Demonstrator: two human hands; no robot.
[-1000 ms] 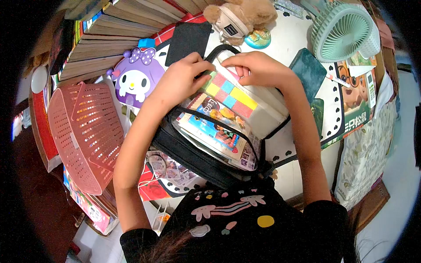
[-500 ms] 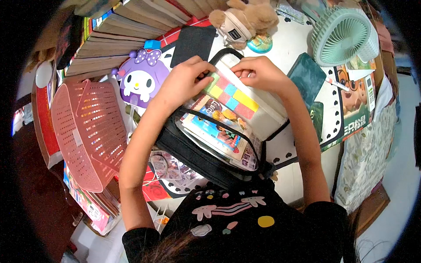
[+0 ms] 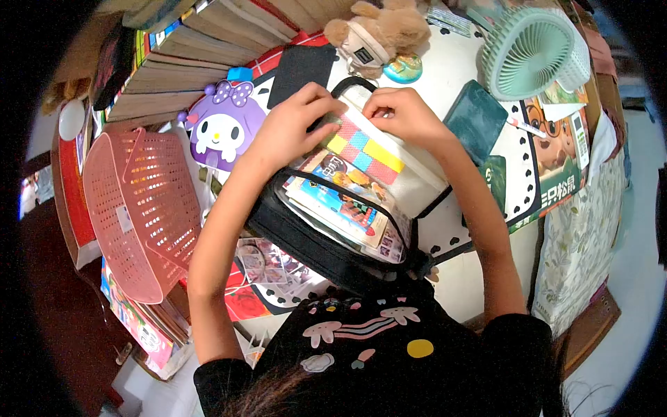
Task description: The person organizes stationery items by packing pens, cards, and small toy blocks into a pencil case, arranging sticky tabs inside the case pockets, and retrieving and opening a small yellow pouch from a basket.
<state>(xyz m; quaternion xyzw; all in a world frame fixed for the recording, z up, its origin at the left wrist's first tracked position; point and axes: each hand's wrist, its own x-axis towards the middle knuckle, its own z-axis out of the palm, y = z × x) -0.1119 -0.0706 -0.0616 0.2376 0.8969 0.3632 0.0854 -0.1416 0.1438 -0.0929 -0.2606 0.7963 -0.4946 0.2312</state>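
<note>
OK, left hand (image 3: 295,125) half-curled at checkered panel's (image 3: 367,158) top corner, right hand (image 3: 403,115) bunched on white pocket's (image 3: 422,182) rim; can't tell if either grips. All 4 over open black bag (image 3: 300,229), pink basket (image 3: 125,219) left, green fan (image 3: 531,55) upper right.

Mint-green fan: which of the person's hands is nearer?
Right. The right hand is at the white flap of the bag, below and left of the fan in view; the left hand is farther left, by the checkered strip.

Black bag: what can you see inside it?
Printed papers with colourful pictures show inside the black bag; what lies beneath the top ones is covered and cannot be made out.
</note>
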